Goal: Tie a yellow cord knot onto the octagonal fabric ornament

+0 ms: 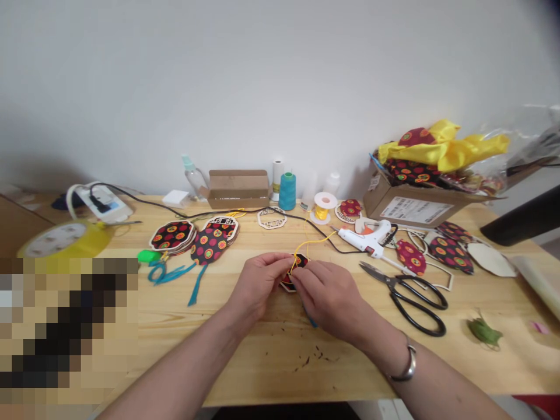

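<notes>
My left hand [259,284] and my right hand [333,298] meet at the middle of the table, both with fingers pinched on a thin yellow cord [314,241]. The cord loops up between the fingertips and runs off toward the back right. Beneath the fingers lies a small flat ornament [287,287] with dark patterned fabric and a pale wooden edge, mostly covered by my hands. A bit of blue ribbon [311,318] shows under my right hand. Black-handled scissors [394,283] lie to the right of that hand.
A white glue gun [365,239] rests behind the scissors. A yellow cord spool [325,209] and teal thread cone [287,191] stand at the back. Finished-looking ornaments [214,240] are stacked left; a cardboard box [406,204] of fabric stands right. A black cable [240,213] crosses the table.
</notes>
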`<state>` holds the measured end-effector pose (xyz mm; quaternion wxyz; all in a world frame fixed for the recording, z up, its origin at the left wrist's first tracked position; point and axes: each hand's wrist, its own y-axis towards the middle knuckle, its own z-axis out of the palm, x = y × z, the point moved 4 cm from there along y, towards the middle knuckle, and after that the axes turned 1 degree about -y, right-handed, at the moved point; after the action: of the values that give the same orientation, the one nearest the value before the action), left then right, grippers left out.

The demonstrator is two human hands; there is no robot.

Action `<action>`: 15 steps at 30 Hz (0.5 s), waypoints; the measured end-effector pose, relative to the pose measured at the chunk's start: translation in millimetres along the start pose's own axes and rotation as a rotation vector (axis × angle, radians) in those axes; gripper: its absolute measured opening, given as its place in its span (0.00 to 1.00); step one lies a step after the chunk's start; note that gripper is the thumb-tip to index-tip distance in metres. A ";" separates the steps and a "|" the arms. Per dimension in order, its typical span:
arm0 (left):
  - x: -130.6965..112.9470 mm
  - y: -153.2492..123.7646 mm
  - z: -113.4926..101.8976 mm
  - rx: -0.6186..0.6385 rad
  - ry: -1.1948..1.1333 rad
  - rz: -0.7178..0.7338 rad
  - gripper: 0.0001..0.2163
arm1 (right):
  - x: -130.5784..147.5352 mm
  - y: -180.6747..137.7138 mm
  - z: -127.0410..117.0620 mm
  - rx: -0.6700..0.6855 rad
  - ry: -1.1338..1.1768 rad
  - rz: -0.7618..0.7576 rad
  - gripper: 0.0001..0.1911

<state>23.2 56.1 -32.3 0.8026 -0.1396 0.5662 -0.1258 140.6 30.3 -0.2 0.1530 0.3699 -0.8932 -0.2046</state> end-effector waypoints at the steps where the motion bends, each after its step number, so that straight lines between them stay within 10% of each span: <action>1: 0.6 0.4 -0.5 -0.005 -0.003 -0.003 0.06 | 1.4 -0.3 -0.1 0.009 -0.053 -0.025 0.10; 15: 1.6 -2.1 5.0 0.040 -0.154 -0.131 0.05 | 13.4 0.2 -0.9 0.024 -0.314 -0.129 0.10</action>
<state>28.3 54.0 -31.3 0.8363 -0.1696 0.4899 -0.1784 131.7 20.5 2.3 -0.0066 0.3917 -0.8830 -0.2585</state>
